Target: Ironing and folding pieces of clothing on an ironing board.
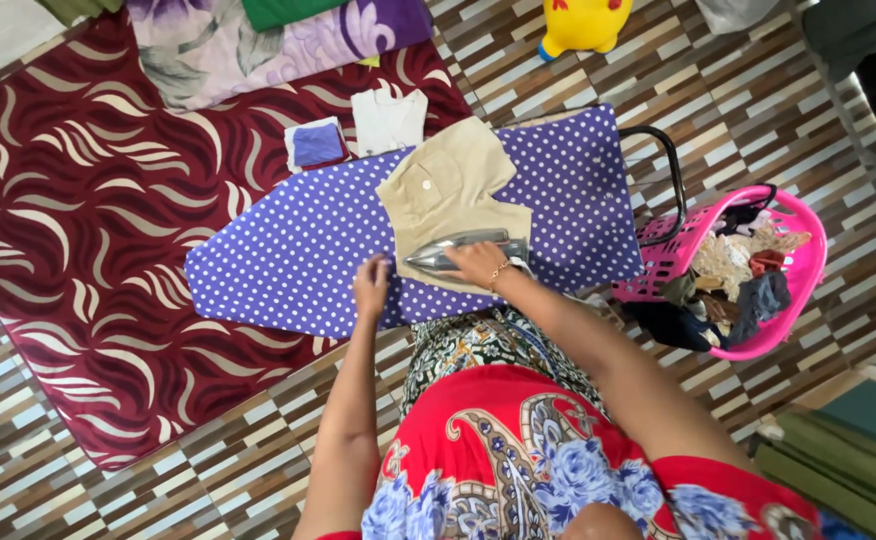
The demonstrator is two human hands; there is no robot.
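Clothing: nearest is the person's red dress (518, 440) with blue flowers, at the near edge.
Right hand: the right hand (478, 263) has its fingers wrapped around the handle of one silver iron (458, 252).
Left hand: the left hand (371, 285) lies flat, fingers spread narrow, on the near edge of the ironing board (298, 250), just left of the iron, holding nothing.
Iron: rests on one beige shirt (453, 185), tip pointing left.
Surface: one purple board cover with white dots; the shirt lies across its right half.
Floor: brown and white patterned tiles (748, 90); one dark red rug (68, 230) to the left.
Basket: one pink laundry basket (803, 270) on the right, full of mixed clothes.
Folded pieces: two on the rug at the far side, one blue (316, 145), one white (388, 120).
Toy: one yellow toy (583, 22) at the far edge.
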